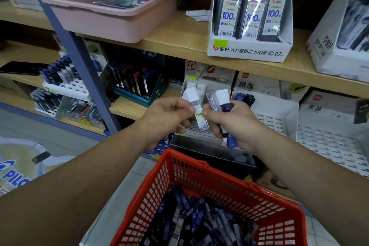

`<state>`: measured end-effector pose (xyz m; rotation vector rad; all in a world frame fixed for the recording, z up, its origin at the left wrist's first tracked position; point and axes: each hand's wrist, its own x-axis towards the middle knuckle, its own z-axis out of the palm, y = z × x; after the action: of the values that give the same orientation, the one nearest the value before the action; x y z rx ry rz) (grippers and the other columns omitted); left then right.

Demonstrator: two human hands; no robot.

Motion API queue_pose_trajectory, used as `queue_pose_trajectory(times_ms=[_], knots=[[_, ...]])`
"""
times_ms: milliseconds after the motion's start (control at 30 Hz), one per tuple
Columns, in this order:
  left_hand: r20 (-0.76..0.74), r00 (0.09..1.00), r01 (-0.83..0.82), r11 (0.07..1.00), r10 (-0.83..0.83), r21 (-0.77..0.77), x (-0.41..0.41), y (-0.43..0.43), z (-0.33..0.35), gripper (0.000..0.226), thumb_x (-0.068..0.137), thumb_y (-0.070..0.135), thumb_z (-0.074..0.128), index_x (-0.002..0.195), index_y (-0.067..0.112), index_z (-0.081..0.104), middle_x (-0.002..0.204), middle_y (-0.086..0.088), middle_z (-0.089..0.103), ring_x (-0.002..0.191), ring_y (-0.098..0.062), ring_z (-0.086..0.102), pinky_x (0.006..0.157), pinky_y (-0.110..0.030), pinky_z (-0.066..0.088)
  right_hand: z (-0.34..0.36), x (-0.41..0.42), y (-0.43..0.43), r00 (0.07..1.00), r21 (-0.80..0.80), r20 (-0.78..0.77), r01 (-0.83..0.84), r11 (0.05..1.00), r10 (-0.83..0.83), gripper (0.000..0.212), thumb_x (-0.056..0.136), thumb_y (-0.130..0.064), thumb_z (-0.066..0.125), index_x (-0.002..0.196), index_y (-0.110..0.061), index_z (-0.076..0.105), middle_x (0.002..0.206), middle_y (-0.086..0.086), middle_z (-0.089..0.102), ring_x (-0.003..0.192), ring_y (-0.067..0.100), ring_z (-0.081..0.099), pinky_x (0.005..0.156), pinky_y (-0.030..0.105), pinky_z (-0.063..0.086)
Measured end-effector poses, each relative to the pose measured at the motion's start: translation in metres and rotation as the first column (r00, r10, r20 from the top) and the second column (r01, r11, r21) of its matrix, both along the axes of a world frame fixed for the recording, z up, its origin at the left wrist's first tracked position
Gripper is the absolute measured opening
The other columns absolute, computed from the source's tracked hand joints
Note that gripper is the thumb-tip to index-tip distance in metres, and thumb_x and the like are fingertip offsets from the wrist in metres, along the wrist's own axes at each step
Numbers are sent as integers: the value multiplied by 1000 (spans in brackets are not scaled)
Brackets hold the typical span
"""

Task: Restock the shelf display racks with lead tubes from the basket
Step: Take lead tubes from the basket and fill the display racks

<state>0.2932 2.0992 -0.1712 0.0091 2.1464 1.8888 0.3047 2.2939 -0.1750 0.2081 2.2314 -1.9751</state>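
Centre of the frame: a white-capped lead tube (196, 112) is pinched between the thumb and curled fingers of the left hand (169, 120) and held nearly upright, cap on top. The same tube's label is touched from the other side by the thumb of the right hand (237, 126). A small bundle is also gripped in that hand's curled fingers: a second white-capped tube (220, 98) is seen sticking up above the fist, and a blue tube (231, 143) pokes out below it. Just right of the hands, a white display rack (275, 122) is seen on the lower shelf. At bottom centre sits the red basket (159, 195), its floor covered by a heap of dark blue lead tubes (199, 221). At upper right, a box of 100-count 0.7 packs (249, 52) is stood on the upper shelf (179, 36). At upper left, a pink tray (111, 24) is set on the same shelf.
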Motion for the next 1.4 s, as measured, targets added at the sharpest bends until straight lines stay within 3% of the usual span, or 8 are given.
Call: queue_pose_trajectory(times_ms=[233,333,467,700,900,1133,1267,1400], knots=[[-134,981,96,951,-141,-293,2,-2,-8,12,101,20,65,100,9,64,78,-6,72,61,-2,65,61,-25,57,5,-4,-6,991,143,-131,12,990,7,15,87,-17,82,99,-16,73,57,-9,65,49,17,55,52,30,50],[-179,967,114,939,-179,-324,1,-2,-10,7,100,20,65,98,13,66,83,-9,71,68,-7,65,71,-32,60,9,-7,-9,966,203,-258,30,979,24,22,87,-18,83,94,-33,68,69,-11,70,50,7,58,52,26,49],[-207,967,77,941,-151,-329,-1,-1,-18,2,99,18,68,99,18,70,86,-7,71,70,-7,66,65,-21,56,5,-10,-12,938,324,-344,71,943,48,27,88,-19,81,86,-40,64,79,-12,70,57,-5,59,61,19,48],[-55,997,27,893,-58,-450,-10,-18,-51,18,99,12,65,104,25,76,97,4,72,74,-8,63,60,-17,48,-20,-18,-13,915,443,-404,198,874,-2,19,87,-27,80,101,-29,68,82,-7,70,79,20,69,75,46,60],[9,993,110,892,-118,-439,-11,-19,-61,29,99,14,66,125,24,72,119,8,70,110,-7,64,93,-22,52,-28,-25,-15,913,439,-406,155,885,41,24,89,-22,80,92,-38,63,77,-14,66,72,7,64,68,29,50],[26,994,106,895,-105,-434,-13,-17,-61,29,97,13,68,125,20,72,111,5,71,104,-10,66,88,-23,55,-32,-28,-10,935,522,-338,97,847,101,19,81,-34,78,94,-24,68,82,-6,71,79,23,69,75,49,60],[48,994,109,891,-98,-441,-12,-16,-59,29,96,15,70,124,21,72,109,4,72,103,-11,67,94,-30,57,-35,-31,-14,909,631,-398,175,755,123,19,85,-32,82,90,-21,66,90,-9,54,83,21,59,75,41,53],[59,994,105,888,-88,-448,-9,-15,-46,17,96,11,68,109,17,76,97,-6,76,82,-12,69,71,-25,58,-33,-29,-21,922,665,-366,163,728,128,22,86,-32,82,83,-26,60,86,-9,51,80,20,56,71,37,49]])
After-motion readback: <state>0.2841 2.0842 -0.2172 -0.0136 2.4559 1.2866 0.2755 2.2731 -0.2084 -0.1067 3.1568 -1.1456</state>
